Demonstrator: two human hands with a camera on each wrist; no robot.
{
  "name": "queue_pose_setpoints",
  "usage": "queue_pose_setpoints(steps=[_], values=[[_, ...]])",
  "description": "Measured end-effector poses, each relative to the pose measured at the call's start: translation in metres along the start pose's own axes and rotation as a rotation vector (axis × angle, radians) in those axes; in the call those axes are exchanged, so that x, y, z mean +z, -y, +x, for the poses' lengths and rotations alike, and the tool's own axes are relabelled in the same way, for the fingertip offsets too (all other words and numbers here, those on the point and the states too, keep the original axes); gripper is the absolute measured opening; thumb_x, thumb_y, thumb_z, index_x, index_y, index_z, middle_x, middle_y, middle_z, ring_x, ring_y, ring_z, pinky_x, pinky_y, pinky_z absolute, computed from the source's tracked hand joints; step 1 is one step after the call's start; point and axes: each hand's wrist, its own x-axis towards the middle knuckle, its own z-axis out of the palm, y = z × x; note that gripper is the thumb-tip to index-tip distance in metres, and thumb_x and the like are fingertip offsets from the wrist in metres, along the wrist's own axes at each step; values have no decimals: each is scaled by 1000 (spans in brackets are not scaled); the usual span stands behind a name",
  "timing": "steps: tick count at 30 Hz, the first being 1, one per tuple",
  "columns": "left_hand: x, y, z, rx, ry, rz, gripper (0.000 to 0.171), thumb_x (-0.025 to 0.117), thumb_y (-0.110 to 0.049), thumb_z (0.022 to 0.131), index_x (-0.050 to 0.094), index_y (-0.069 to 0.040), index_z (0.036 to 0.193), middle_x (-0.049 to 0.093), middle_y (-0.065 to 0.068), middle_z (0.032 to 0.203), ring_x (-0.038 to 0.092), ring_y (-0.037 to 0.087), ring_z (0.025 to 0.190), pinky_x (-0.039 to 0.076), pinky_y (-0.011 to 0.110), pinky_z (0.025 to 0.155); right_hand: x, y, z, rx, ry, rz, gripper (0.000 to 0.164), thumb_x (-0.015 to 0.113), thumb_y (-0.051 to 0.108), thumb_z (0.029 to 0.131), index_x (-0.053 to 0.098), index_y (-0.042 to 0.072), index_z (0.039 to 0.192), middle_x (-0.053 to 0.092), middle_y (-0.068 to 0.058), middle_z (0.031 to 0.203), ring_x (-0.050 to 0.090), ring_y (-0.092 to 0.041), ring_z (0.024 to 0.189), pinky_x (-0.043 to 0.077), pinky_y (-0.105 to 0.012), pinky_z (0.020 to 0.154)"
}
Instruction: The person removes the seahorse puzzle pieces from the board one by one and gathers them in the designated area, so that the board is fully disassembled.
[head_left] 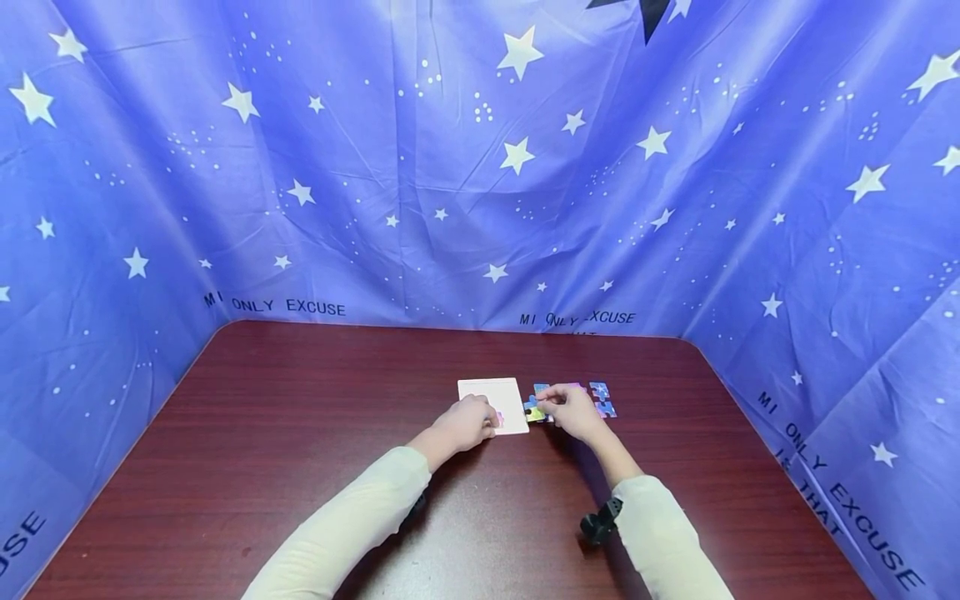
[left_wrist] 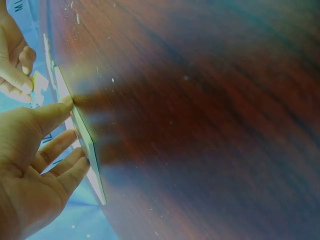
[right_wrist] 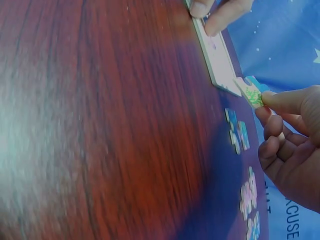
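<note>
A white square puzzle tray [head_left: 486, 390] lies flat on the table, with a small pink piece [head_left: 499, 419] at its near right part. My left hand [head_left: 468, 421] rests on the tray; in the left wrist view its thumb and fairly straight fingers [left_wrist: 72, 172] touch the tray near its front edge. Just right of the tray, my right hand [head_left: 573, 412] pinches a yellow-green and blue jigsaw piece [right_wrist: 252, 94] between thumb and forefinger, above the table. Its other fingers are curled.
More loose jigsaw pieces [head_left: 600, 390] lie right of the tray, some partly hidden by the right hand. The dark red wooden table [head_left: 300, 467] is bordered by a blue starry curtain [head_left: 420, 167]. A black wrist camera [head_left: 600, 523] hangs at the right sleeve.
</note>
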Motion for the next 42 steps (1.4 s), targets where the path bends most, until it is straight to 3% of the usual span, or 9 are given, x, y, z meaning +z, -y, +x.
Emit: queue_pose_setpoints(steps=[22,42], values=[[-2,-2,0,-30,25,3,6,67,-18,85,72,-15,86,61,-3,89,56,16,86,48,26,76,-39,-23,-13,62,-6,-45,15,65,8,84,67,-2,95,58,-7,64,51,-14,53,42,-23,49],[-2,-3,1,-27,32,27,6,68,-19,85,73,-15,85,61,-2,88,57,16,84,48,26,76,-62,-47,-20,54,-4,-47,18,63,7,85,66,-6,97,59,-4,63,48,-10,51,41,-24,48]])
